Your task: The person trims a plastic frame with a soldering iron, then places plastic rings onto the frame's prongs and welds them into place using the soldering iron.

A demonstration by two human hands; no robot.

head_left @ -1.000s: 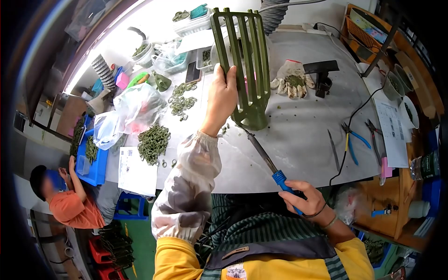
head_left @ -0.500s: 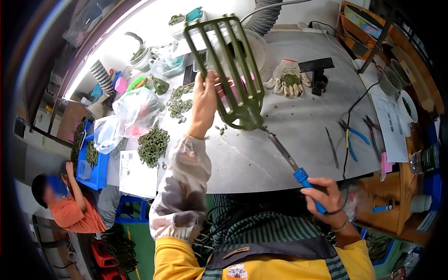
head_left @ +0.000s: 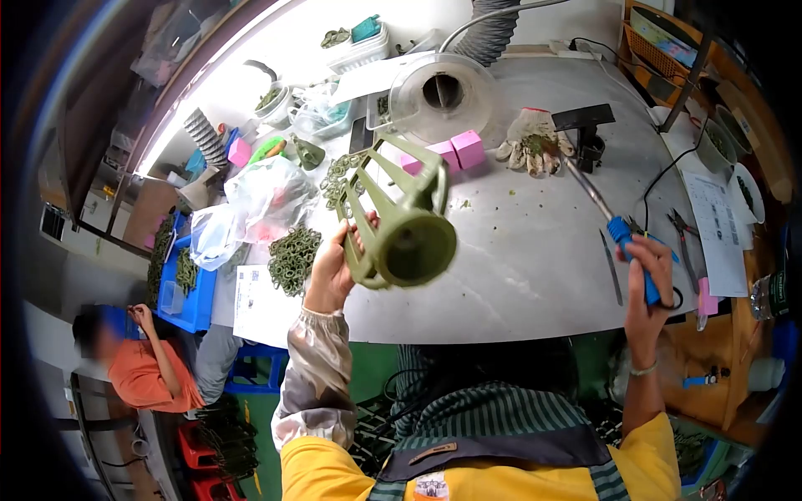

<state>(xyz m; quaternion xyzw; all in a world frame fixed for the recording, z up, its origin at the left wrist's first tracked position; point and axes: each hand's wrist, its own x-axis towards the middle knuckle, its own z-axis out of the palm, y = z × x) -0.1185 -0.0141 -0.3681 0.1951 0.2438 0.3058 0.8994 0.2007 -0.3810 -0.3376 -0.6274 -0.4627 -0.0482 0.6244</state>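
My left hand [head_left: 334,265] is wrapped round a green slotted part [head_left: 415,246], whose round open end faces me above the grey table [head_left: 501,284]. In my right hand [head_left: 650,271] is a blue-handled soldering iron [head_left: 620,230], its metal tip pointing up and left, apart from the green part. The tip is close to a stained glove [head_left: 535,150] with green crumbs on it. Pink blocks [head_left: 468,149] lie behind the green part. Green rings [head_left: 294,260] form a pile left of my left hand.
Pliers [head_left: 685,242] and tweezers [head_left: 611,265] lie at the right, near a black stand [head_left: 589,138]. A clear round container [head_left: 443,92] is at the back beside a grey hose [head_left: 486,33]. Plastic bags [head_left: 269,196] lie left. A person in orange [head_left: 150,373] sits far left.
My left hand has lowered and tilted the green part, turning its round end towards me. My right hand has moved right and up with the iron, away from the part.
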